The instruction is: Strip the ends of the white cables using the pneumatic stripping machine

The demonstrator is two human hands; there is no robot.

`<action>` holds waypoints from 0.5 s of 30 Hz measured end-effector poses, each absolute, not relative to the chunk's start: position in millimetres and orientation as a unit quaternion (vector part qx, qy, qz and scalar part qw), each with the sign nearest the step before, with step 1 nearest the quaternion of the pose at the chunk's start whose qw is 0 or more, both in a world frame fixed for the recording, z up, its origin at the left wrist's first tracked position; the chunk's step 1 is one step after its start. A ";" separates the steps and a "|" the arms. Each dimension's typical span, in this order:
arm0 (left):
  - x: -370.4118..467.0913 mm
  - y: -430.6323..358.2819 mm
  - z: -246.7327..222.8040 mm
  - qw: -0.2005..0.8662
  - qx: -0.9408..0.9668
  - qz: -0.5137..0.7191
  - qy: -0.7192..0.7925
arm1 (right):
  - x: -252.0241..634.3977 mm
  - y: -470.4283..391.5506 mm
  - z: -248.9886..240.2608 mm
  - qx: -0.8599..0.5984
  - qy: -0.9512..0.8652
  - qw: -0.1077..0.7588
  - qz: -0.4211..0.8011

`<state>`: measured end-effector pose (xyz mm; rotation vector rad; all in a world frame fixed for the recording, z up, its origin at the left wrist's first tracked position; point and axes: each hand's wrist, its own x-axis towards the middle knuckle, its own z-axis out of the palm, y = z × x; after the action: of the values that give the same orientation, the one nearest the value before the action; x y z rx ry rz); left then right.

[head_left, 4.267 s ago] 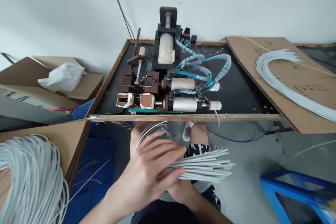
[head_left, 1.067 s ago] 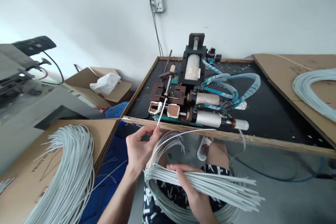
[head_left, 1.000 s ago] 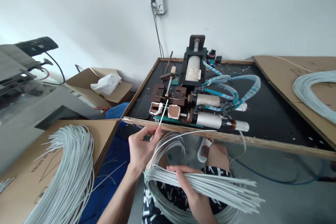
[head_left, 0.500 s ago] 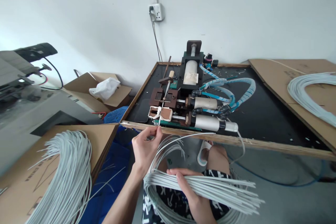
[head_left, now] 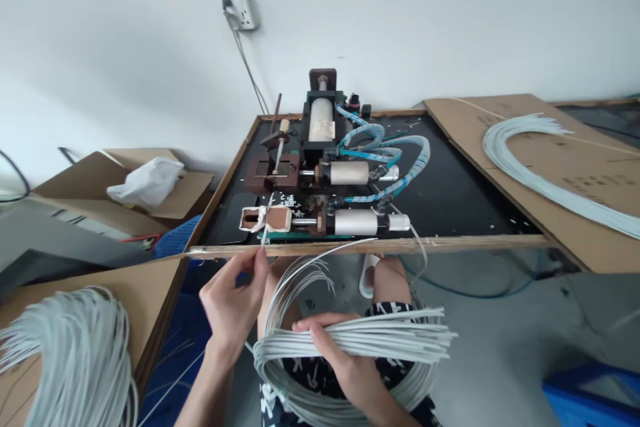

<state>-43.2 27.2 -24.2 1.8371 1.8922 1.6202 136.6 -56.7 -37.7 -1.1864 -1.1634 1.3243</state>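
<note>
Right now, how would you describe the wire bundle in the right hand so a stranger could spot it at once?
Find the black-topped bench, then look below its wooden front edge. There the right hand holds a pale wire bundle, its many ends pointing right. Unlike the left bundle and the far-right bundle, both lying on cardboard, this one is in a hand.

Bold letters below the grip!

And there they are, black shorts [head_left: 315, 379] splashed with white block letters, right beneath the grip of the right hand [head_left: 353, 368]! Beyond that grip, a bare knee [head_left: 391, 280], a white sandal [head_left: 367, 277] beside it; forearms [head_left: 206, 390] bare too!
</note>
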 end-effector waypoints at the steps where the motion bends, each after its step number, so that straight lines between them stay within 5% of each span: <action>1: -43.8 23.8 -24.8 -0.002 0.593 0.534 0.603 | 136.3 -55.9 -36.5 -0.487 -0.478 0.488 0.544; 6: -42.8 7.9 -13.6 0.008 0.677 0.556 0.481 | 134.8 -52.8 -32.9 -0.466 -0.474 0.497 0.558; 15: -15.5 26.5 -18.9 0.183 0.836 0.214 0.471 | 142.4 -54.8 -35.4 -0.496 -0.494 0.484 0.525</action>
<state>-15.5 26.5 -18.9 2.3589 1.3300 0.6032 142.4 -54.8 -35.4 -1.2077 -1.2041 1.2778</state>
